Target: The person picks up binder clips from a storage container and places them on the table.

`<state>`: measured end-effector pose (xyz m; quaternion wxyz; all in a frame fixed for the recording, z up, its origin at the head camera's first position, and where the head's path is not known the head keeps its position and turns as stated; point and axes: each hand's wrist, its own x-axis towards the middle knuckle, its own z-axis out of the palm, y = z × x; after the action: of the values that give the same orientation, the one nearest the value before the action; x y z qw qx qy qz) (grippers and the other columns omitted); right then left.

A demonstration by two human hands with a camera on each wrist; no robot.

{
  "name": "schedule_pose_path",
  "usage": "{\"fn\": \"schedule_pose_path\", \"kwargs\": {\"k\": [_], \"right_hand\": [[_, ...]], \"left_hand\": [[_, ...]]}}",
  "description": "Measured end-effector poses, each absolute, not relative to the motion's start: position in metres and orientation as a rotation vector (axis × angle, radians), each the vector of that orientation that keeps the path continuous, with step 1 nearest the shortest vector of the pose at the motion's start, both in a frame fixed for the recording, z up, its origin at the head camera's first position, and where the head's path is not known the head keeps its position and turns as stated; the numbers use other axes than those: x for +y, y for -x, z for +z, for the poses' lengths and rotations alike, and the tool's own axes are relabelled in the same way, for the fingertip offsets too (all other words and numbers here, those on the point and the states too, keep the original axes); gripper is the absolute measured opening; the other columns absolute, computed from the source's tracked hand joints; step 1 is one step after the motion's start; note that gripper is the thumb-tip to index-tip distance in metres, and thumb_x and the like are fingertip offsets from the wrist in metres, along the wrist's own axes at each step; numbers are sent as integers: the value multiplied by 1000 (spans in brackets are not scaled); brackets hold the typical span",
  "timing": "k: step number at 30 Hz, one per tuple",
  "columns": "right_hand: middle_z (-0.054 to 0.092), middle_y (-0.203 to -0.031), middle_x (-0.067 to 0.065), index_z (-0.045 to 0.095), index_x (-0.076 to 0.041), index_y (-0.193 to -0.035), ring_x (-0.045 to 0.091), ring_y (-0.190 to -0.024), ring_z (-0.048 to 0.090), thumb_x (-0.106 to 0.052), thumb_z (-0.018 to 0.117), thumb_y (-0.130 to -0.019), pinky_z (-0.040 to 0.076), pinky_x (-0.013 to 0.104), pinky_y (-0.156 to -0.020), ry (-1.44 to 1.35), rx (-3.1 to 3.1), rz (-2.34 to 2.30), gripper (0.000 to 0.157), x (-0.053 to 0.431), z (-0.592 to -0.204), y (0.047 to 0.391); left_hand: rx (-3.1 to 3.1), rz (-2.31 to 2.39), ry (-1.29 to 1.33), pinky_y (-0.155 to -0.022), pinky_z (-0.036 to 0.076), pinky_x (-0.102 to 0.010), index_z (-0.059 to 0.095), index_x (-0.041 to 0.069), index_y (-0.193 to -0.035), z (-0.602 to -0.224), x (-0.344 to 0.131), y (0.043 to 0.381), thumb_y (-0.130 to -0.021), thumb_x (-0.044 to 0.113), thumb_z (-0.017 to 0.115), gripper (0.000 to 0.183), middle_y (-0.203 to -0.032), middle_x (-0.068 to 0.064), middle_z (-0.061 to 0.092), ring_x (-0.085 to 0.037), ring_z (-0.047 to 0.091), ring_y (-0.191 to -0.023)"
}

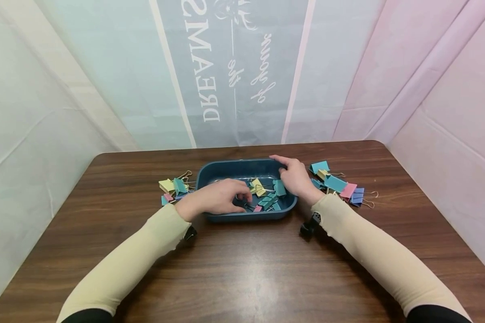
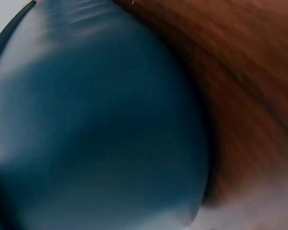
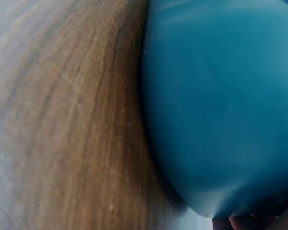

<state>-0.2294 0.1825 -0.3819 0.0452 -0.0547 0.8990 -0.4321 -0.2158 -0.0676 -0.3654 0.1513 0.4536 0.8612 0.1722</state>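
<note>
A dark blue plastic bin [image 1: 242,218] stands on the table with several binder clips [image 1: 268,201] inside, teal, yellow and pink. My left hand [image 1: 222,196] reaches over its near left rim, fingers bent down among the clips; whether they pinch one I cannot tell. At the right end, my right hand [image 1: 297,179] holds the bin's rim, thumb inside and index finger stretched along the far corner. The left wrist view is filled by the bin's blurred outer wall [image 2: 110,120]. Its outer wall [image 3: 221,110] also fills much of the right wrist view, with fingertips [image 3: 242,223] at the bottom edge.
Left of the bin lies a small pile of yellow, teal, pink and blue binder clips [image 1: 179,186], partly behind the left forearm. Another pile of binder clips [image 1: 335,183] lies to the right, beyond the right wrist. A printed curtain [image 1: 242,89] hangs behind the brown wooden table [image 1: 242,269].
</note>
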Motion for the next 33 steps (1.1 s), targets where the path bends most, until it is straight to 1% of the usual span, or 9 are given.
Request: {"fn": "schedule_pose_path", "kwargs": {"k": [5,10,12,15,19,23,27,31,33], "right_hand": [[46,-61,12,49,-22,-148,21,-41,38,-4,42,-103,36,32,-43,168,2746,-1320,49,180,-382,229],[48,-64,12,49,-22,-149,20,-42,39,-4,42,-103,36,31,-44,177,2743,-1312,49,179,-382,230],[47,-64,12,49,-22,-149,21,-42,39,-4,42,-103,37,32,-44,172,2750,-1306,49,179,-382,230],[46,-63,12,49,-22,-149,21,-42,38,-4,42,-103,37,32,-44,163,2755,-1303,49,180,-381,229],[47,-64,13,48,-22,-149,21,-41,38,-4,42,-103,37,32,-44,171,2759,-1302,50,181,-382,230],[50,-68,15,48,-23,-149,21,-42,39,-4,42,-103,37,32,-44,170,2759,-1298,50,181,-383,230],[55,-79,17,48,-23,-149,21,-42,39,-4,42,-104,37,32,-44,168,2752,-1305,50,182,-382,230],[57,-84,17,48,-22,-149,21,-42,38,-3,41,-103,37,32,-44,173,2745,-1320,50,182,-381,229],[55,-81,18,48,-22,-149,21,-42,38,-3,41,-103,36,32,-44,173,2744,-1319,50,181,-380,229]], "left_hand": [[2510,526,-1309,-85,48,-28,70,19,-109,-371,-59,216,-90,26,76,21,-106,7,63,-10,57,-93],[2661,530,-1240,-73,48,-26,71,22,-105,-372,-56,216,-90,26,75,16,-99,8,60,-8,55,-84],[2743,532,-1212,-70,48,-26,71,23,-105,-372,-56,216,-90,26,76,16,-100,6,58,-9,53,-85],[2847,527,-1160,-74,48,-28,71,23,-109,-371,-55,216,-89,27,76,22,-109,3,56,-12,50,-96],[2896,461,-1075,-86,48,-33,67,21,-121,-373,-54,217,-89,31,75,34,-127,1,52,-17,46,-114],[2870,326,-988,-95,47,-38,62,21,-133,-376,-52,218,-91,38,72,47,-137,-2,52,-20,46,-121],[2834,230,-934,-100,44,-38,62,19,-134,-377,-51,221,-91,42,70,50,-137,-3,54,-21,48,-120],[2821,222,-907,-97,45,-38,66,17,-127,-376,-51,221,-92,37,70,40,-125,-3,58,-20,51,-112],[2813,233,-903,-95,45,-38,68,17,-125,-376,-52,221,-93,33,70,35,-120,-2,59,-20,52,-108]]}}
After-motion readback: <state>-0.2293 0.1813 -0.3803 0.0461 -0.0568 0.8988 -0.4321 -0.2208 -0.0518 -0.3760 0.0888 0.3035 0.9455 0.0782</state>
